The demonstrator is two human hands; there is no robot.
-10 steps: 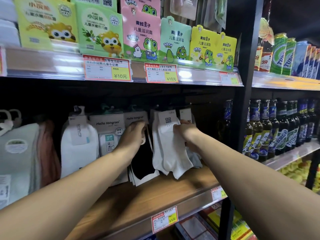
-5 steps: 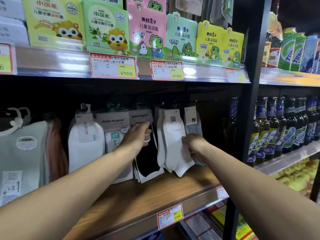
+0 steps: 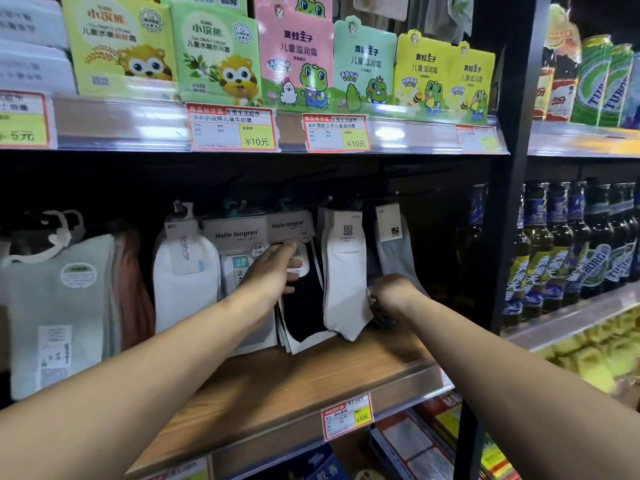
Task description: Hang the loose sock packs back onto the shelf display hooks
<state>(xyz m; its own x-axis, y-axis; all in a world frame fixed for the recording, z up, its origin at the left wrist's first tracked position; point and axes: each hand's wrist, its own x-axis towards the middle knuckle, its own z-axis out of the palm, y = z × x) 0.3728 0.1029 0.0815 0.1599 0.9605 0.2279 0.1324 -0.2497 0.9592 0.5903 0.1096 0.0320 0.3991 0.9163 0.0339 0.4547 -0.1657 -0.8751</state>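
- Our right hand (image 3: 393, 294) has dropped from the card header of the white fabric sock pack (image 3: 344, 275) to its lower right edge; we judge that pack now hangs from its hook on its own.
- That hand is curled shut on something dark just right of the white pack; what exactly, we cannot tell.
- Our left hand (image 3: 273, 271), left of the white pack, stays pinched on the black sock pack with the white card label (image 3: 304, 306), arm outstretched.
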